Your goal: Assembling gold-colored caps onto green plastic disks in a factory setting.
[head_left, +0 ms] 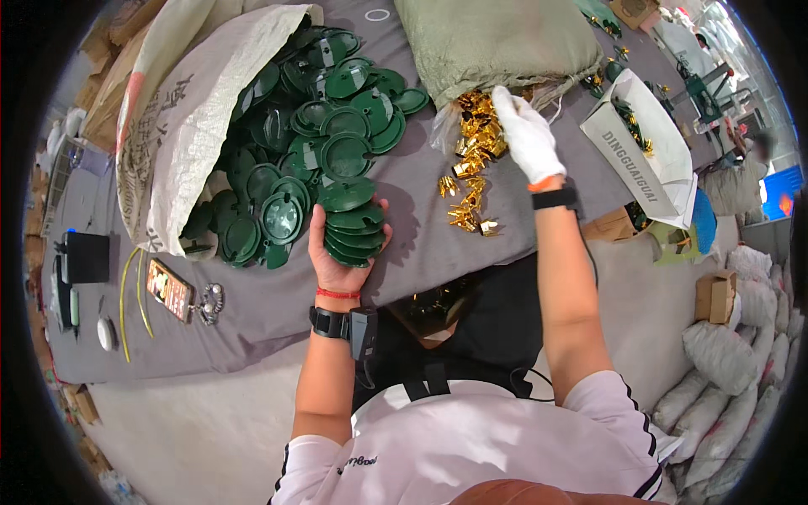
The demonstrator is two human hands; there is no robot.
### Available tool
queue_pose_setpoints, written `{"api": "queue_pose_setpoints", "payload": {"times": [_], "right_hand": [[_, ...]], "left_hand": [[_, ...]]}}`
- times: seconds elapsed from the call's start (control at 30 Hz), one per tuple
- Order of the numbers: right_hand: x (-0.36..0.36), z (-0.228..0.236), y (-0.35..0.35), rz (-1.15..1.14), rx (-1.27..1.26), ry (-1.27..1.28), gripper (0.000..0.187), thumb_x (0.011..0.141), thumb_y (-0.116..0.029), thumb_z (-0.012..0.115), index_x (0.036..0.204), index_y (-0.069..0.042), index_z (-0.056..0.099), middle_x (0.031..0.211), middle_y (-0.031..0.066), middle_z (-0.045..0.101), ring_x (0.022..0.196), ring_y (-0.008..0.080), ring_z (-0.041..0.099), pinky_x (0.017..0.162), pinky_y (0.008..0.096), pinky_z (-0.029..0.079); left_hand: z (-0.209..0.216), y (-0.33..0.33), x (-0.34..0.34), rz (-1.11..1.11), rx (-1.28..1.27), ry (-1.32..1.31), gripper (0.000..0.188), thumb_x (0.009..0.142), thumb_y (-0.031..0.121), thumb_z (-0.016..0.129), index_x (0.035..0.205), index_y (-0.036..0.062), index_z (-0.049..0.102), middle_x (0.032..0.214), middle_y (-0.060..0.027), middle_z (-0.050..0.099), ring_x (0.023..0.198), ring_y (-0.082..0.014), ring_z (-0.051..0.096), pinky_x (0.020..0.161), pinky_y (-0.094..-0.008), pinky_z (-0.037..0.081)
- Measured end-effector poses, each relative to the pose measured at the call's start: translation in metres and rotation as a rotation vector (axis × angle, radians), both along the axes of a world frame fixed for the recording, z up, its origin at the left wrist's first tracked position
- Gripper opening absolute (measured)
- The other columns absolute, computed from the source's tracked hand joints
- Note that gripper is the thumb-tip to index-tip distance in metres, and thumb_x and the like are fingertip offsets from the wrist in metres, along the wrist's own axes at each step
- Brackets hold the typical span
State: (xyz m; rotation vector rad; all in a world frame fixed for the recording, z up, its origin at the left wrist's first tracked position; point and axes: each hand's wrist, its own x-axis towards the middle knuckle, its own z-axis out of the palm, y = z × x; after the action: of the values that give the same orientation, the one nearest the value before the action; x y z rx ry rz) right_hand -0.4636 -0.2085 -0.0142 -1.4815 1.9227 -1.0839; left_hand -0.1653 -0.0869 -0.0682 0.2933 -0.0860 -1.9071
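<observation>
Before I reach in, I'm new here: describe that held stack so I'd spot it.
On the grey table, green discs heap out of a pale sack. At the heap's near edge, the left hand holds the stack: neatly layered, unlike its jumbled neighbours.

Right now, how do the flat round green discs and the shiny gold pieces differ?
Green discs are broad and flat; gold pieces are smaller and chunkier. The left hand holds some discs; pieces lie beside the white-gloved right hand. Many of both lie on grey cloth.

Workshop, stacked sacks (720, 358), heaped green discs (343, 156)
</observation>
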Motion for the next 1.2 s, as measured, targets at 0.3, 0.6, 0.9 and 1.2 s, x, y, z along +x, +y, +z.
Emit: {"api": "queue_pose_setpoints", "payload": {"times": [0.3,0.6,0.9,1.2], "right_hand": [[0.01,0.036,0.077,-0.104,0.023,0.061,0.034,0.094,-0.035,0.059,0.102,-0.005,0.072,0.099,0.0152,0.066,0.097,0.0249,0.063,0.088,0.0316,0.046],[0.108,0.02,0.177,0.393,0.057,-0.775,0.036,0.087,0.002,0.066,0.122,0.002,0.058,0.125,0.0138,0.061,0.111,0.015,0.058,0.095,0.0281,0.047],[0.119,-0.026,0.246,0.449,0.131,-0.738,0.034,0.087,-0.002,0.069,0.119,-0.001,0.06,0.11,0.0094,0.068,0.095,0.0117,0.064,0.08,0.0248,0.052],[0.1,-0.033,0.267,0.129,0.923,-1.158,0.032,0.1,-0.032,0.052,0.107,-0.004,0.063,0.078,0.0029,0.062,0.058,0.0104,0.058,0.057,0.025,0.048]], "left_hand": [[0.004,0.006,0.003,-0.035,-0.083,-0.08,0.064,0.091,0.047,0.05,0.136,0.0018,0.045,0.131,-0.0179,0.054,0.121,-0.0345,0.051,0.089,-0.0478,0.05],[0.02,0.082,-0.004,-0.294,-0.08,-0.329,0.084,0.074,0.037,0.063,0.141,-0.0032,0.033,0.132,-0.0222,0.051,0.117,-0.0352,0.055,0.098,-0.0427,0.047],[0.022,0.131,0.014,-0.428,-0.09,-0.624,0.062,0.079,0.016,0.068,0.13,0.0036,0.035,0.12,-0.0083,0.052,0.112,-0.0149,0.051,0.098,-0.0296,0.04],[0.013,0.145,0.0,-0.609,-0.216,-0.909,0.091,0.07,0.013,0.069,0.149,0.007,0.024,0.128,-0.0073,0.046,0.118,-0.0173,0.046,0.103,-0.0303,0.034]]}}
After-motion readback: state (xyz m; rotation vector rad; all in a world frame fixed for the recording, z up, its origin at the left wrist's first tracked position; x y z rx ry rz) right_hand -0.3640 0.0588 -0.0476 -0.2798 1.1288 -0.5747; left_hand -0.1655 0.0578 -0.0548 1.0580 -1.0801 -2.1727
